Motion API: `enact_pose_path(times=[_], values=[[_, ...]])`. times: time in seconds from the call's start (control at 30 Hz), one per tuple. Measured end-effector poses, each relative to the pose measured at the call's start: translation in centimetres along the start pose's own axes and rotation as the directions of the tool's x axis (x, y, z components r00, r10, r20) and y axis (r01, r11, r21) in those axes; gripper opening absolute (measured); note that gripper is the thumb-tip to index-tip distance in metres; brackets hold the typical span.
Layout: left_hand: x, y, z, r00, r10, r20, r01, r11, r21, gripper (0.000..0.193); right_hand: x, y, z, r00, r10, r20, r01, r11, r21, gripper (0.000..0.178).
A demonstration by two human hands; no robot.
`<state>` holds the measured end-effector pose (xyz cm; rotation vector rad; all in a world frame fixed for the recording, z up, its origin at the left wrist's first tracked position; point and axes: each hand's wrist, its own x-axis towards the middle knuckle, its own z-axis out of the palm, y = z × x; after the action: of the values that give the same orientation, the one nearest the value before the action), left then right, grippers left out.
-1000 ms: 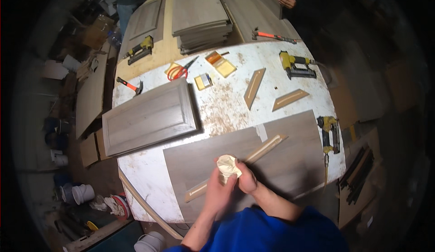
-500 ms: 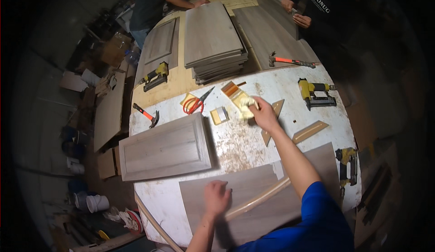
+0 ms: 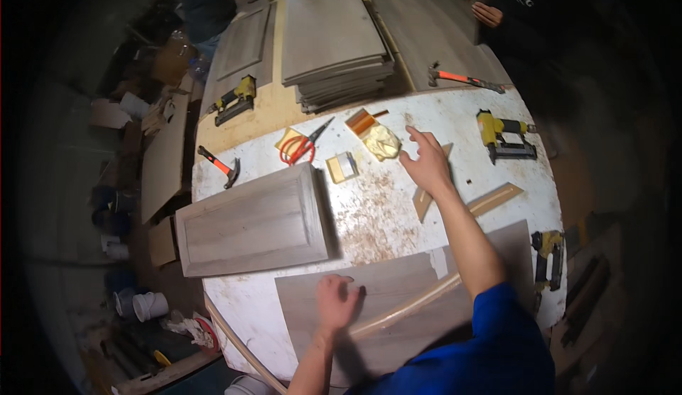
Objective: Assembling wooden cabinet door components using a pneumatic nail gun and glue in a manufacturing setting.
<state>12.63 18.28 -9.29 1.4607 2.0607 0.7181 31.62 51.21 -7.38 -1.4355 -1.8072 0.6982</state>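
Note:
My right hand (image 3: pixel 428 164) reaches over the white worktop with its fingers spread and nothing in them. Just left of it lies a crumpled pale-yellow wad (image 3: pixel 383 143), paper or cloth, against a small open pack of orange-brown strips (image 3: pixel 361 122). My left hand (image 3: pixel 337 302) hovers over or rests on a grey wood-grain board (image 3: pixel 405 285), thumb and fingers apart in a loose curve, holding nothing visible. A long, thin wooden strip (image 3: pixel 408 311) lies across that board beside it. Two short brown pieces with angled ends, one of them a slat (image 3: pixel 501 199), lie by my right forearm.
A grey framed panel (image 3: pixel 252 221) lies at left. Around it are a hammer (image 3: pixel 224 168), red-handled scissors (image 3: pixel 302 146) and a small box (image 3: pixel 342 168). Nail guns (image 3: pixel 506 136) and another hammer (image 3: pixel 465 79) lie farther out. Behind stands a board stack (image 3: pixel 330 36); two people work beyond.
My right hand has let go of the crumpled wad, opened and moved slightly right. The wad now lies by the strips. My left hand has barely moved, and the view has shifted a little.

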Motion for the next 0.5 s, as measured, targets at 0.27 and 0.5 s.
enact_pose_path(times=[0.27,0.5], values=[[-2.7,3.5,-2.0,0.956,0.214,0.201,-0.232,0.970,0.072,0.052,-31.4,-0.7,-9.8,0.928,0.373,-0.023,-0.340,0.868,0.361,0.026],[-7.9,5.9,1.4,0.862,0.397,0.317,-0.488,0.821,0.298,0.068,-48.9,-6.6,-10.5,0.840,0.515,0.170,-0.537,0.742,0.401,0.025]])
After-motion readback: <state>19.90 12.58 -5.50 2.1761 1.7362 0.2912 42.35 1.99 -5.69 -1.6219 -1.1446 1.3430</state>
